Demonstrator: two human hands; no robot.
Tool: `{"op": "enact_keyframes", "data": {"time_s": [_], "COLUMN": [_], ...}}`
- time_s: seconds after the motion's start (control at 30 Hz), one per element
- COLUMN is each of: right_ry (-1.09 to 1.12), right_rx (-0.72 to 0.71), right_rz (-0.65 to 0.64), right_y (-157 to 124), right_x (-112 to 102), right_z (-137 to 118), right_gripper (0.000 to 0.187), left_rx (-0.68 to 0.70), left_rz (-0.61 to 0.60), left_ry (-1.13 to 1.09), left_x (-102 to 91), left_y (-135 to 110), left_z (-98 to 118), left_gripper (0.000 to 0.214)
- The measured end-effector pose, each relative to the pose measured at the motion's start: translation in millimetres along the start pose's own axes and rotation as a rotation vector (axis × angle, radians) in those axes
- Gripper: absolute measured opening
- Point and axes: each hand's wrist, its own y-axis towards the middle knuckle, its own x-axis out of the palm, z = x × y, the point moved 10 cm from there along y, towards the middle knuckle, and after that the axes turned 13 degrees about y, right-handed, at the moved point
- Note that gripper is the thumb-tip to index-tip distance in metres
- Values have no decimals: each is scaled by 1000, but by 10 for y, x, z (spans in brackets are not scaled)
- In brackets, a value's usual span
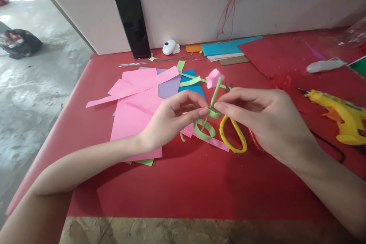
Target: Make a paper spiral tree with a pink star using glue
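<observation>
Both hands meet over the middle of the red table (183, 183). My left hand (171, 120) and my right hand (257, 116) pinch a paper flower stem (215, 95), a green strip standing tilted with a pink paper bloom (214, 77) at its top. A green paper strip (204, 129) coils in loops round the stem's lower end, just under my fingertips. Yellow-handled scissors (233, 137) lie on the table right below my right hand.
Pink paper sheets (134, 110), purple and blue sheets (171, 87) lie behind my left hand. A yellow glue gun (340, 112) rests at the right. A black phone (134, 26) leans on the back wall beside a small white object (170, 47). Stacked coloured card (228, 47) sits at the back.
</observation>
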Motion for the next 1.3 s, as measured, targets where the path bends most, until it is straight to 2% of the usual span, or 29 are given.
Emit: {"op": "enact_keyframes", "data": {"time_s": [0.2, 0.4, 0.6, 0.8, 1.0, 1.3], "right_ry": [-57, -22, -14, 111, 62, 35], "right_rx": [-184, -160, -149, -135, -130, -124], "right_rz": [154, 78, 73, 59, 50, 17], "right_y": [-5, 5, 1, 13, -26, -74], "right_x": [-197, -90, -111, -112, -73, -12], "right_z": [-182, -179, -172, -186, -188, -128], "right_gripper": [11, 14, 11, 10, 8, 8], "left_rx": [-7, -15, -21, -7, 23, 16], "left_rz": [-35, -82, -94, -44, 29, 44], "left_ry": [32, 72, 105, 96, 63, -19], "left_x": [42, 96, 114, 58, -50, -50], "left_y": [-12, -24, -27, -5, 19, 27], "left_z": [1, -32, -62, -38, 0, -26], "left_gripper": [13, 9, 13, 12, 9, 9]}}
